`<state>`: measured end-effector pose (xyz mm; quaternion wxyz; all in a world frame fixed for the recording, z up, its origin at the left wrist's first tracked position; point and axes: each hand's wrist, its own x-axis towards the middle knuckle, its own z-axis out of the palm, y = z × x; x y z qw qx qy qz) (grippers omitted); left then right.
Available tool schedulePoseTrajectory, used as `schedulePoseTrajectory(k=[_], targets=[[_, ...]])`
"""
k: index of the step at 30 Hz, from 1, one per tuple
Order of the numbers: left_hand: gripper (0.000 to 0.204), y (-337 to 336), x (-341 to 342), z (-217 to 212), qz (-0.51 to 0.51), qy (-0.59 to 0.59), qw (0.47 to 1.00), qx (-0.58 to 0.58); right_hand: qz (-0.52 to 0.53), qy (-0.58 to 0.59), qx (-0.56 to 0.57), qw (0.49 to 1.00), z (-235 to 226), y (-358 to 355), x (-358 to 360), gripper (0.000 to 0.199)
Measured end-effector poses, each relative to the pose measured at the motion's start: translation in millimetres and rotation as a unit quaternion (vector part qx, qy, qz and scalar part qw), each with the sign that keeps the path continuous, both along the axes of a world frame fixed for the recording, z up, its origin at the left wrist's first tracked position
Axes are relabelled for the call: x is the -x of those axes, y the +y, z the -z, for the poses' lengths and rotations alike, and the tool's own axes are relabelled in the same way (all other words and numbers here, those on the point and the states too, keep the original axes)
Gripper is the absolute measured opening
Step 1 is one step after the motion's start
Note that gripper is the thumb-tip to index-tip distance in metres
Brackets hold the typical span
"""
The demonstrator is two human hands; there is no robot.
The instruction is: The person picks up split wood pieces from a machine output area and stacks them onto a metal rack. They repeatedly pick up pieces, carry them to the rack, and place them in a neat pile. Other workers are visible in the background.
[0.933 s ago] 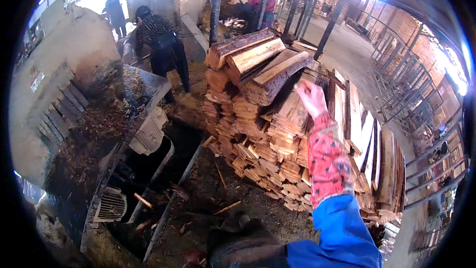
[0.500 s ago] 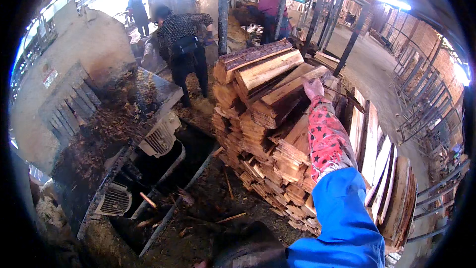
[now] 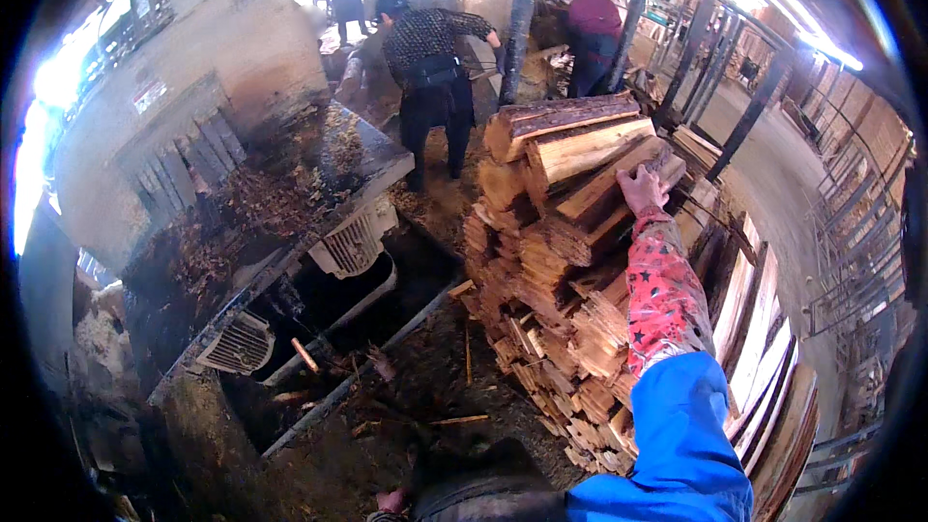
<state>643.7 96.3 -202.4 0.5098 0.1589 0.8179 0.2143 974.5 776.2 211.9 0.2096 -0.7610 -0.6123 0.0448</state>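
Low at the frame's lower edge the left hand (image 3: 391,501) shows only as a sliver beside a dark sleeve, so whether its grip is open or closed cannot be told. The right hand (image 3: 643,188), at the end of a blue sleeve with a red patterned cuff, lies fingers down on a split pale wooden slab (image 3: 619,179) on top of the tall stack of rough-sawn firewood slabs (image 3: 551,300); its grip looks flat, not clasped. Beyond the stack, a person in a dark patterned top (image 3: 430,48) stands by the bark-strewn machine bed (image 3: 280,203).
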Motion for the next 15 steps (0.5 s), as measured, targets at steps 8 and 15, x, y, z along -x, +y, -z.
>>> schedulePoseTrajectory(k=[8, 15], targets=[[0.036, -29.4, -2.1, 25.1, -0.059, -0.006, 0.998, 0.011, -0.082, -0.106, -0.028, 0.991, -18.8, -34.9, 31.6, 0.052], [0.029, -13.9, 6.6, -4.1, -0.19, -0.14, 0.971, 0.027, -0.221, -0.065, -0.065, 0.971, 0.3, -43.4, 55.3, 0.048]])
